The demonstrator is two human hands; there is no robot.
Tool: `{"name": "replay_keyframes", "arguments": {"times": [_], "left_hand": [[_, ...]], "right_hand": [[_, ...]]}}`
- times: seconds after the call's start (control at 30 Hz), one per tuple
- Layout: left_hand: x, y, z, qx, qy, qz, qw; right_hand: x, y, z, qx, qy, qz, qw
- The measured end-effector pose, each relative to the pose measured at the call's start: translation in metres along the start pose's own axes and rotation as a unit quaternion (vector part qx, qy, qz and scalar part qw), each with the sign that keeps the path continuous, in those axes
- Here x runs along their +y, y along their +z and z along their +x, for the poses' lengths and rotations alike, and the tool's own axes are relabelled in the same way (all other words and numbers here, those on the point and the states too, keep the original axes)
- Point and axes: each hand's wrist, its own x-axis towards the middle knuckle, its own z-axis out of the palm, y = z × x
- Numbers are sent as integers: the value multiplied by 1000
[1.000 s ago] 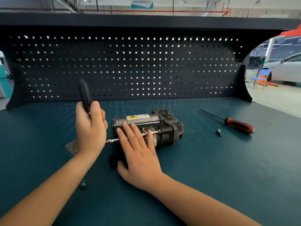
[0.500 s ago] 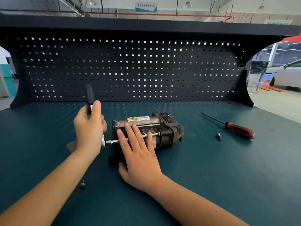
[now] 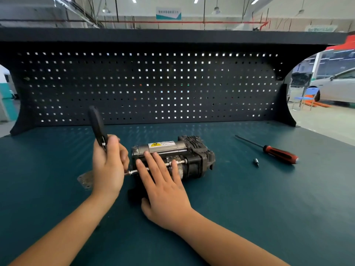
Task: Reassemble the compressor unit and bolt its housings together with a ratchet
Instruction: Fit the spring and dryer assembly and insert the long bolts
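Mostly we face a dark teal bench top (image 3: 249, 208), closed along its far edge by a black pegboard (image 3: 153, 89) under a shelf. Past the right end the workshop floor opens out, with a white car (image 3: 338, 87) and a blue chair (image 3: 307, 95) on it.

The compressor unit (image 3: 194, 160) lies on its side near the middle of the surface, slightly left. Our left hand (image 3: 109, 167) is clenched round the ratchet (image 3: 97, 124), whose black handle stands up and leans left. Its extension bar (image 3: 134, 172) runs along the unit's front. Our right hand (image 3: 165, 191) lies flat on the unit, fingers straight, pressing it down.

A grey metal plate (image 3: 85, 179) shows at our left wrist. Toward the right edge lie a red-handled screwdriver (image 3: 278, 152) and, near it, a small socket bit (image 3: 256, 161). A broad stretch of teal surface separates them from the unit, and another runs from the unit back to the pegboard.
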Motion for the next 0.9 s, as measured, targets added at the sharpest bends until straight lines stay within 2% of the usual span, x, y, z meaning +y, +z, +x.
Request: {"name": "replay_keyframes", "arguments": {"times": [0.13,0.23,0.3,0.33,0.4,0.47,0.57,0.67,0.73,0.8,0.83,0.9], "left_hand": [[-2,-3,15,63,-187,-53,979],[-1,-8,22,92,-313,-141,935],[0,-8,23,93,-355,-166,915],[1,-6,24,90,-356,-165,915],[4,-2,22,84,-306,-129,939],[7,3,17,84,-217,-79,969],[9,7,6,75,-70,-25,994],[15,3,-6,14,54,-9,998],[21,-1,-11,-56,106,-14,993],[21,-5,-12,-109,104,-43,988],[20,-6,-10,-108,71,-65,989],[17,-5,0,-59,-49,-102,992]], "right_hand": [[1,-2,0,-8,-2,3,1000],[1,-2,0,-24,-7,11,1000],[1,-3,0,-35,-5,17,999],[1,-3,1,-39,-3,19,999],[1,-3,0,-51,-9,35,998],[2,-2,-1,-70,-12,69,995],[4,-2,1,-95,-23,103,990],[4,-1,1,-107,-29,121,986],[4,-3,0,-97,-14,75,992],[2,-7,-1,-78,6,54,996],[2,-5,-2,-80,-5,59,995],[4,0,0,-80,-38,99,991]]}}
